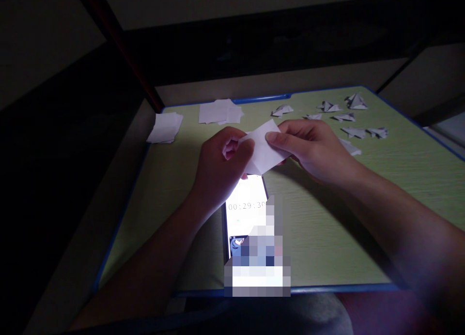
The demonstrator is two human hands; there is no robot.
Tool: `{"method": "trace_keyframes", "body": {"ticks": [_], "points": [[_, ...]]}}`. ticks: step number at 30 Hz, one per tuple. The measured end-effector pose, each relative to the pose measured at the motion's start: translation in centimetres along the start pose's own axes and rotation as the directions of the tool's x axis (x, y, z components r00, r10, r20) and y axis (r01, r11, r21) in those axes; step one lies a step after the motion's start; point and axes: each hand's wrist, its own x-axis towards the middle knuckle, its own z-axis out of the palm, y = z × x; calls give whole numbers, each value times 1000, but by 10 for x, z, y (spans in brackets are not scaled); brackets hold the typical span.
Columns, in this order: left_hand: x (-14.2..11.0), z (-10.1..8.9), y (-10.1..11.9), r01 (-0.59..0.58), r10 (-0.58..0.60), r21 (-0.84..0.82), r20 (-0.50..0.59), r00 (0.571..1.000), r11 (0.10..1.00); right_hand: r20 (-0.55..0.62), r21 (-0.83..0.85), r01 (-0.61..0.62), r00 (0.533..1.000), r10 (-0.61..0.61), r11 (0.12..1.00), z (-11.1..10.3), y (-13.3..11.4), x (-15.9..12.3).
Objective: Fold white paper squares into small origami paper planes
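Note:
A small white sheet of paper (268, 153) is held up between both hands, above the table and just beyond a lit phone. My left hand (223, 160) pinches its left side, thumb pressed on the face of the paper. On the right edge, my right hand (312, 146) grips it with the thumb on top and the fingers behind. A folded corner shows at the lower edge of the sheet. The phone (245, 192) lies under the hands, its bright screen showing a running-time display; its lower part is pixelated.
Two stacks of white paper, one at the left edge (165, 128) and one at the back (220, 111), lie on the green blue-edged table (399, 204). Several folded paper pieces (356, 101) are spread at the back right. A dark wall stands behind.

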Motion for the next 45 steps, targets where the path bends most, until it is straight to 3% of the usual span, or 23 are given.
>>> {"method": "trace_keyframes", "body": {"ticks": [33,45], "points": [[0,0,-2,-19,17,68,19,1000,998,-9,-29,-4,1000,4,1000,1,1,-1],[0,0,0,3,-3,24,22,1000,1000,-12,-6,7,1000,-7,1000,1,1,-1]]}}
